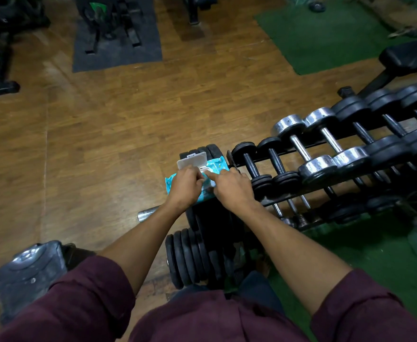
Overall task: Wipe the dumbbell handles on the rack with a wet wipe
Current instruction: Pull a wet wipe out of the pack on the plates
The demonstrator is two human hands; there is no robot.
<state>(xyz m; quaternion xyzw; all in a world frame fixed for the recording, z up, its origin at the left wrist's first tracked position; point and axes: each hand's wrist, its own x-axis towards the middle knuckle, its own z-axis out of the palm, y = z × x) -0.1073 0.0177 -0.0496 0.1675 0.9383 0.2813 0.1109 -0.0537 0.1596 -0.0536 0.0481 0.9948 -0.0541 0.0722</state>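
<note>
Wipes look soft and damp; both hands [186,185] [232,187] pinch at the open pack [217,165], best gripped by a corner.

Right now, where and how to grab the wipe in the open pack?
Pinch the white wipe tuft poking out of the pack opening, from above. The lid is flipped back on the far side, and both hands already reach in from the near side.

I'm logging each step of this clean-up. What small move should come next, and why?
Probably draw one wipe out of the wipe pack: its white lid stands open, both the left hand and right hand are at the opening, and no wipe is free yet.
</note>
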